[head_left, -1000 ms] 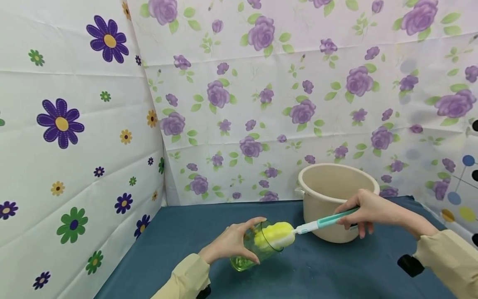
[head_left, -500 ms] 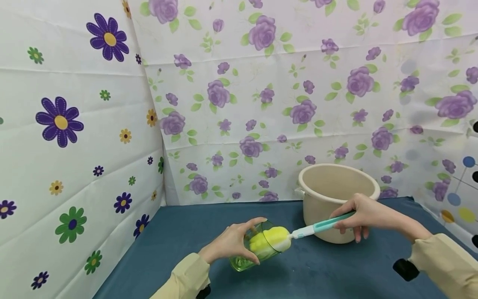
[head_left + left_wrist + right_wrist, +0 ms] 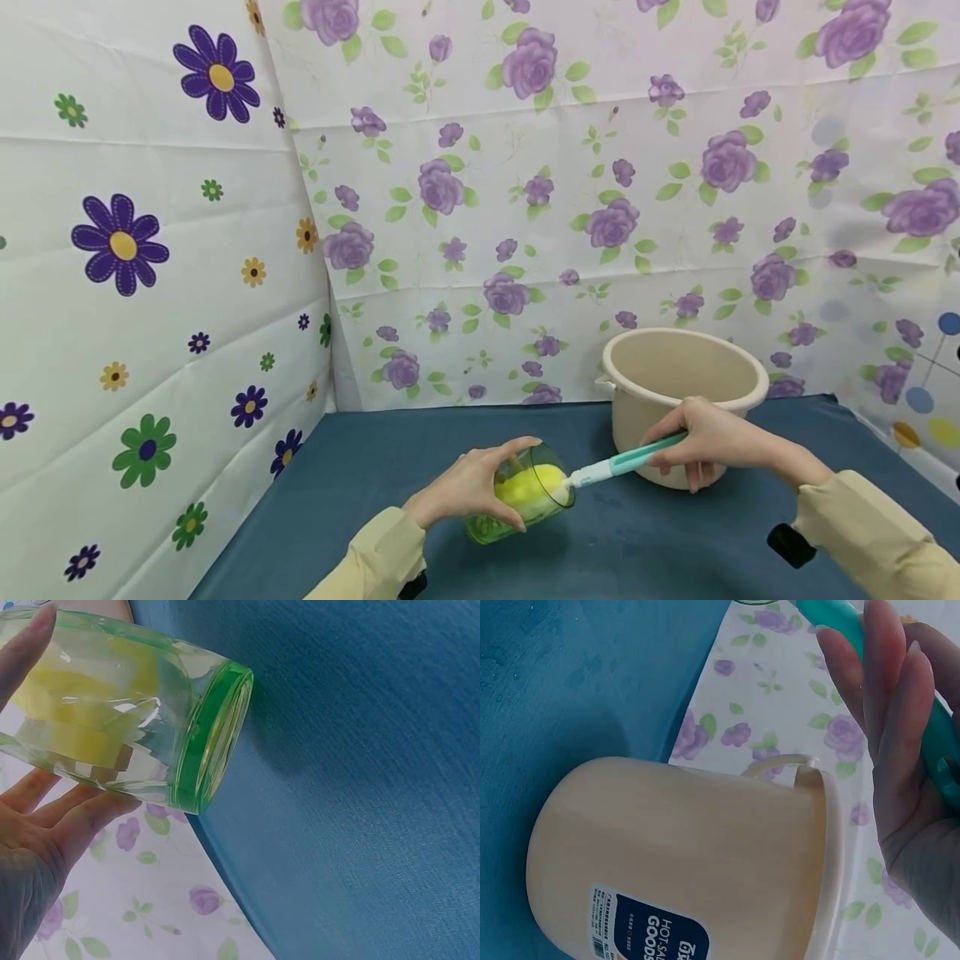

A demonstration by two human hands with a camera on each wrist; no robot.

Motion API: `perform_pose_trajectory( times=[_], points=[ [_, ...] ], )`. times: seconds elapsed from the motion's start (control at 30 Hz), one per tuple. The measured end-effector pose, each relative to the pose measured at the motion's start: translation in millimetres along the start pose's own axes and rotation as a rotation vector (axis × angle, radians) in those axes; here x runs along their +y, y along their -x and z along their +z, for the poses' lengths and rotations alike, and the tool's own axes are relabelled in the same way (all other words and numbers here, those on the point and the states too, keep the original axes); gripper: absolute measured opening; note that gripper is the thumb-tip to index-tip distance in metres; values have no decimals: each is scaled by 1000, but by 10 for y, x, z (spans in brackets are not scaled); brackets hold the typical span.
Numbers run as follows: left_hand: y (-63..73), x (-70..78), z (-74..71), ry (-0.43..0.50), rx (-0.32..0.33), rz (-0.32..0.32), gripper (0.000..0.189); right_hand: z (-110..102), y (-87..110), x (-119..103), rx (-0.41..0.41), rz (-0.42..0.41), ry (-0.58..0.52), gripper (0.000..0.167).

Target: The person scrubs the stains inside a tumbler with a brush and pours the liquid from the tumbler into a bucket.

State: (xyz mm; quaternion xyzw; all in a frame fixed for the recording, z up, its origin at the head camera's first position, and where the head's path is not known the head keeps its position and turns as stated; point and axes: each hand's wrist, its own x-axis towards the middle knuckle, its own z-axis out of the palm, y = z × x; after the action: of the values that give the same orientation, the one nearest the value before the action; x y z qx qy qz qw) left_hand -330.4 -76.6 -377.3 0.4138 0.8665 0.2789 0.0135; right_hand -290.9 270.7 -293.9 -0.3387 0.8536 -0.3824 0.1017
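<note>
My left hand (image 3: 468,483) grips a clear green-tinted glass (image 3: 487,527), tilted with its mouth toward the right. In the left wrist view the glass (image 3: 169,727) shows a thick green base held off the blue cloth, with yellow sponge visible through its wall. My right hand (image 3: 708,442) pinches the teal and white handle (image 3: 630,458) of a sponge bottle brush. The brush's yellow sponge head (image 3: 536,487) sits inside the glass. In the right wrist view, my right hand (image 3: 900,712) has fingers around the teal handle (image 3: 832,619).
A beige bucket (image 3: 630,408) stands behind my right hand, at the back right. Its label (image 3: 656,930) shows in the right wrist view. Blue cloth (image 3: 390,442) covers the table. Flower-printed sheets (image 3: 450,250) hang at the back and sides.
My right hand has moved left and slightly down, pushing the brush's sponge head deeper into the glass. The left hand and the glass have stayed nearly still.
</note>
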Motion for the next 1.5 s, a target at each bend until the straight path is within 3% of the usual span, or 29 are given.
perform_pose_trajectory(
  times=[0.47,1.13,1.5],
  points=[
    [15,16,-25,-12,5,-1,97,151,-72,-2,19,-4,-27,31],
    [6,25,-6,-7,-9,33,96,234,-168,23,-41,-7,-40,29],
    [22,22,-8,-15,10,14,97,250,-199,-16,1,-1,-15,28]
  ],
)
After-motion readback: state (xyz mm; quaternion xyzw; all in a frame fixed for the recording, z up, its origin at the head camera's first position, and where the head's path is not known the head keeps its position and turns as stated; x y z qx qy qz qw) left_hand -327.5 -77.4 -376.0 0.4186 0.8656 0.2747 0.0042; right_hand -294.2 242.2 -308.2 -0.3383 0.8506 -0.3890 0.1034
